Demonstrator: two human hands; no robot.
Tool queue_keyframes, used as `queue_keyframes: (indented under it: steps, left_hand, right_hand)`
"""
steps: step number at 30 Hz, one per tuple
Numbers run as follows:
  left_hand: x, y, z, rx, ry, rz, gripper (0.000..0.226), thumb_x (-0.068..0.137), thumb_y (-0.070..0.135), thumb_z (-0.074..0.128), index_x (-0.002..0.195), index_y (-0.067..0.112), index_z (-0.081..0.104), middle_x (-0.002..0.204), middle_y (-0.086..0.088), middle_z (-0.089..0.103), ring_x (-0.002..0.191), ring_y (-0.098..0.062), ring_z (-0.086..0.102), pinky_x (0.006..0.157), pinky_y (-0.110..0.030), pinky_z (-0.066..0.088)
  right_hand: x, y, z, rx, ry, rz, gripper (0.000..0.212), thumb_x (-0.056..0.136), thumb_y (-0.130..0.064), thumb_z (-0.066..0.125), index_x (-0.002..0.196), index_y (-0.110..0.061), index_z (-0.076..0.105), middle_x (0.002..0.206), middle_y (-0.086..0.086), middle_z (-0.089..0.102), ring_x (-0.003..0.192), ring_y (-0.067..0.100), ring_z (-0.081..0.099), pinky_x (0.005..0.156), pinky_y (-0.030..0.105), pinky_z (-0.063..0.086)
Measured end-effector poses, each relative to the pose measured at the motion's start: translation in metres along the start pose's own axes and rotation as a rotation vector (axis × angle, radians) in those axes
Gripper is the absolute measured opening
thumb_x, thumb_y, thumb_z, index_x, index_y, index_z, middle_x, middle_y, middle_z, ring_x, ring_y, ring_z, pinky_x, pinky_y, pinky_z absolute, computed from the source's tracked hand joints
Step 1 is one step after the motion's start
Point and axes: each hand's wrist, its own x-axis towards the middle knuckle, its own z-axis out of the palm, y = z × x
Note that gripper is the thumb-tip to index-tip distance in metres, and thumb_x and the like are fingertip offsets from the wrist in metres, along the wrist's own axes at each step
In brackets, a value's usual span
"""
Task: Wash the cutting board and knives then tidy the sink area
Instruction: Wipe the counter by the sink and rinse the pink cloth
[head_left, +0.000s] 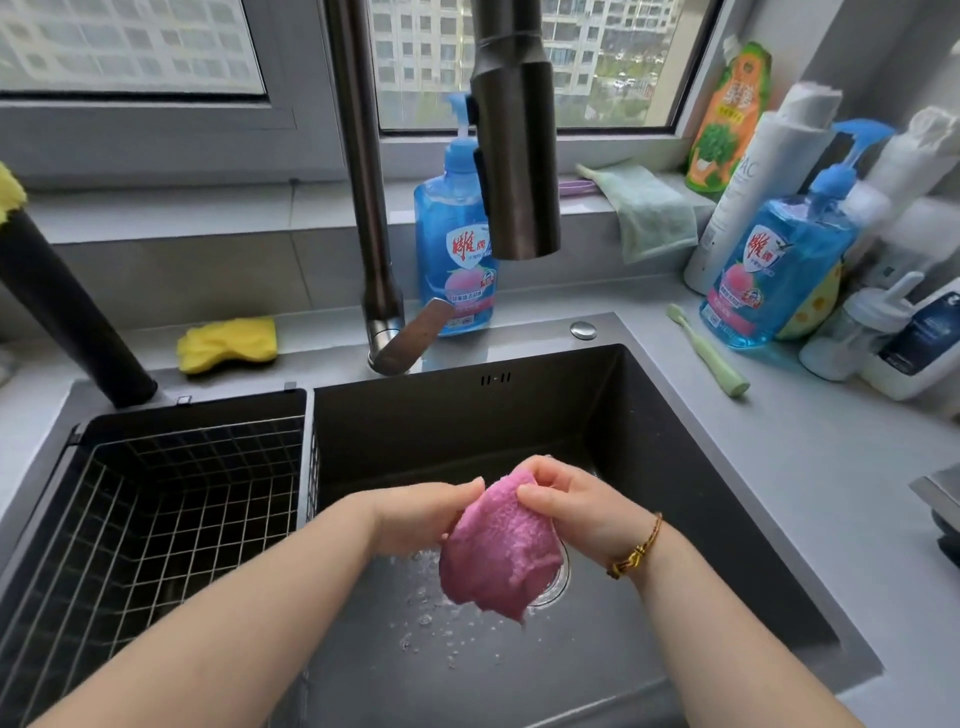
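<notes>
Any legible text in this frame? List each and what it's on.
"雕牌": left blue pump bottle
"雕牌": right blue pump bottle
"PAC": white tube
Too blurred to read: orange-green pouch, dark-labelled white bottle, small print on both blue bottles.

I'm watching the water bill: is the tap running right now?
Off, as far as shows: no stream falls from the faucet spout onto the pink cloth or into the sink.

1. Daylight is coming through two windows (613, 104) along the far wall, with apartment blocks (130, 41) showing outside.
2. A grey windowsill (156, 208) is running beneath them.
3. A grey countertop (779, 493) is stretching along the right.
</notes>
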Motion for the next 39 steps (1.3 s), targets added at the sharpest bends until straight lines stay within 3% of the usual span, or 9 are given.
queue_keyframes:
  steps: [4, 10, 14, 17, 21, 25, 30, 36, 39]
  left_hand:
    - [-0.002, -0.005, -0.002, 0.155, -0.182, -0.048, 0.026, 0.075, 0.03, 0.063, 0.098, 0.018, 0.061, 0.093, 0.006, 0.066, 0.087, -0.006, 0.063, 0.085, -0.019, 0.048]
    - [0.003, -0.008, 0.01, 0.852, 0.329, 0.034, 0.011, 0.08, 0.024, 0.065, 0.085, 0.014, 0.065, 0.084, -0.003, 0.063, 0.078, -0.018, 0.059, 0.063, -0.024, 0.04]
    - [0.002, -0.001, 0.024, 1.209, 0.475, 0.172, 0.021, 0.088, 0.027, 0.052, 0.102, 0.016, 0.064, 0.104, -0.001, 0.06, 0.095, -0.02, 0.058, 0.069, -0.028, 0.039]
    - [0.003, -0.002, 0.023, 1.257, 0.555, 0.239, 0.026, 0.09, 0.025, 0.051, 0.113, 0.018, 0.06, 0.111, 0.0, 0.055, 0.102, -0.017, 0.054, 0.079, -0.028, 0.043]
    - [-0.013, -0.005, 0.014, 0.975, 0.479, 0.227, 0.039, 0.081, 0.031, 0.065, 0.118, 0.024, 0.056, 0.109, 0.009, 0.056, 0.099, -0.011, 0.054, 0.082, -0.023, 0.044]
    - [-0.02, -0.007, -0.008, 0.228, 0.436, 0.276, 0.011, 0.082, 0.026, 0.066, 0.091, 0.025, 0.06, 0.086, 0.015, 0.059, 0.08, 0.001, 0.056, 0.074, -0.014, 0.047]
    - [0.0, -0.017, -0.011, -0.35, 0.093, 0.01, 0.041, 0.092, 0.042, 0.027, 0.094, 0.013, 0.056, 0.097, -0.005, 0.062, 0.09, -0.012, 0.059, 0.085, -0.025, 0.048]
    - [0.012, -0.022, -0.008, -0.274, -0.364, -0.164, 0.066, 0.066, 0.068, 0.039, 0.105, 0.016, 0.05, 0.104, 0.0, 0.061, 0.096, -0.011, 0.059, 0.099, -0.03, 0.044]
    - [0.016, -0.023, -0.006, -0.169, -0.593, -0.191, 0.05, 0.068, 0.047, 0.072, 0.104, 0.018, 0.052, 0.085, 0.011, 0.068, 0.075, -0.004, 0.065, 0.068, -0.019, 0.054]
  right_hand:
    - [0.004, 0.005, -0.015, -0.176, 0.02, 0.039, 0.016, 0.092, -0.01, 0.049, 0.082, -0.021, 0.053, 0.088, -0.002, 0.055, 0.084, 0.009, 0.057, 0.076, 0.023, 0.048]
    - [0.007, 0.008, -0.016, -0.693, -0.025, 0.281, 0.016, 0.083, -0.013, 0.06, 0.086, -0.023, 0.048, 0.095, 0.0, 0.055, 0.091, 0.013, 0.052, 0.086, 0.026, 0.044]
    - [0.024, 0.02, 0.003, -0.862, -0.141, 0.433, 0.08, 0.075, -0.032, 0.071, 0.14, -0.019, 0.026, 0.137, 0.002, 0.042, 0.119, 0.019, 0.046, 0.101, 0.029, 0.038]
    - [0.039, 0.034, 0.02, -0.869, -0.104, 0.229, 0.036, 0.077, -0.019, 0.069, 0.108, -0.016, 0.05, 0.096, 0.001, 0.056, 0.085, 0.016, 0.053, 0.085, 0.028, 0.048]
    - [0.045, 0.037, 0.015, -1.192, 0.095, 0.079, 0.004, 0.086, -0.021, 0.054, 0.087, -0.018, 0.052, 0.085, 0.0, 0.057, 0.084, 0.02, 0.053, 0.071, 0.027, 0.043]
    - [0.043, 0.044, 0.003, -1.504, 0.292, -0.733, 0.007, 0.072, -0.013, 0.063, 0.068, -0.01, 0.058, 0.062, 0.003, 0.058, 0.054, 0.017, 0.053, 0.061, 0.018, 0.041]
    - [0.042, 0.045, -0.003, -1.424, 0.275, -1.172, 0.021, 0.073, -0.007, 0.063, 0.08, -0.012, 0.044, 0.067, 0.005, 0.061, 0.07, 0.015, 0.049, 0.092, 0.033, 0.042]
    - [0.05, 0.036, -0.003, -1.525, 0.149, -1.292, 0.007, 0.086, -0.013, 0.05, 0.083, -0.012, 0.043, 0.069, 0.004, 0.062, 0.068, 0.016, 0.053, 0.085, 0.031, 0.047]
    - [0.057, 0.04, -0.01, -1.632, 0.095, -1.215, 0.009, 0.092, -0.01, 0.037, 0.084, -0.013, 0.04, 0.066, 0.001, 0.06, 0.059, 0.017, 0.05, 0.06, 0.028, 0.049]
